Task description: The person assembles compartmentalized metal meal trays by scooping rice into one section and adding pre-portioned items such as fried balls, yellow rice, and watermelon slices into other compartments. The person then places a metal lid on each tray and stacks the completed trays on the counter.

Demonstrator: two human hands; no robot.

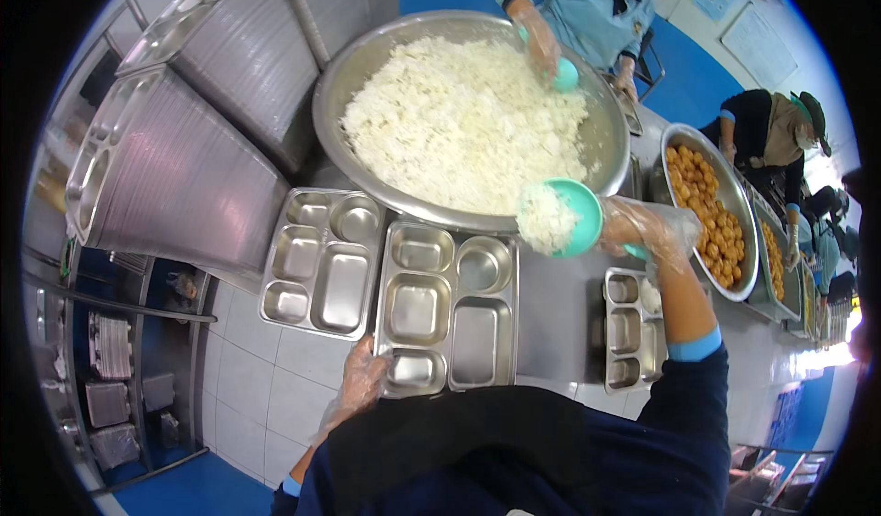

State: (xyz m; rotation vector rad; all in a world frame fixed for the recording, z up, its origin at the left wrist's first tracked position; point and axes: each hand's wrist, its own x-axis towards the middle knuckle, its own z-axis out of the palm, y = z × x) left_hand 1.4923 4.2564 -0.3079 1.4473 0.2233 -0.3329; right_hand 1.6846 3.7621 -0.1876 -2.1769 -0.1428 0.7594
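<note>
My right hand [638, 227], in a clear plastic glove, grips a mint-green scoop [588, 217] heaped with white rice. The scoop is over the near right rim of a large round metal basin [332, 135] filled with cooked rice [459, 122]. My left hand [363, 375], gloved too, holds the left edge of a compartment tray [481, 342], whose visible compartments are bare metal. Left of it lies a second compartment tray [343, 288], also with nothing in it. To the right, a third tray [626, 331], partly behind my right arm, has some rice in one compartment.
Tall stacks of metal trays [179, 167] stand at the left, above a rack [138, 360]. Across the basin, a co-worker [587, 11] holds another green scoop [565, 76]. At right sits a basin [751, 268] of round brown food, with another person [775, 131] beyond.
</note>
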